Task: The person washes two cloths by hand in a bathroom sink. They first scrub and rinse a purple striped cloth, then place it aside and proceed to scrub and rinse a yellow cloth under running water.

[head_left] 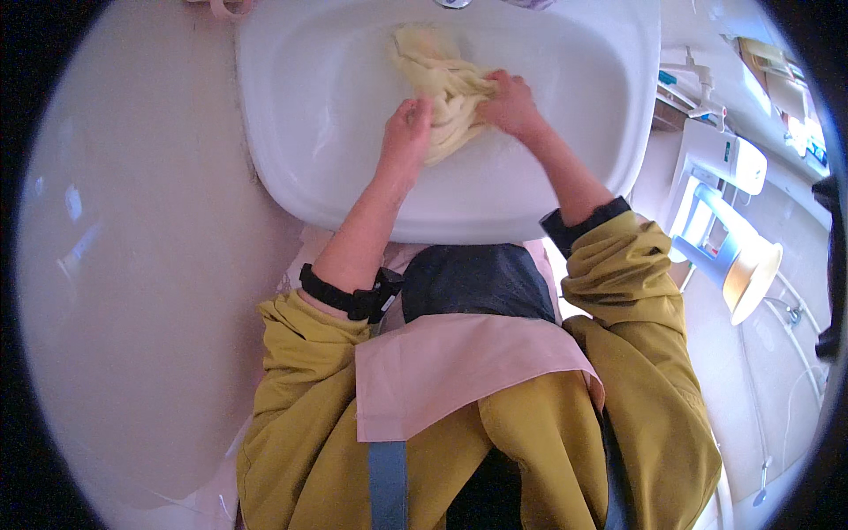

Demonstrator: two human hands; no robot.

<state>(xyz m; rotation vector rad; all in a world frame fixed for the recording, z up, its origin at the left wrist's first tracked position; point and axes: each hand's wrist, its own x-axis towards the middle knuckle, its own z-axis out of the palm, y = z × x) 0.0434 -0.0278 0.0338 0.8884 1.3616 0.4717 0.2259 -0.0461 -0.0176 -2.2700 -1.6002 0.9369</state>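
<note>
A bunched, pale yellow cloth hangs in twisted folds inside the white sink, below the tap. My left hand is closed at the cloth's left side, its fingertips partly hidden by the folds. On the other side, my right hand grips the cloth's upper right part with fingers curled into it. The cloth's far end spreads out near the back of the basin and looks blurred.
A metal tap shows at the top edge. A pink object lies at the upper left, beyond the rim. To the right are a white wall-mounted unit and white pipes. My pink apron faces the sink's front edge.
</note>
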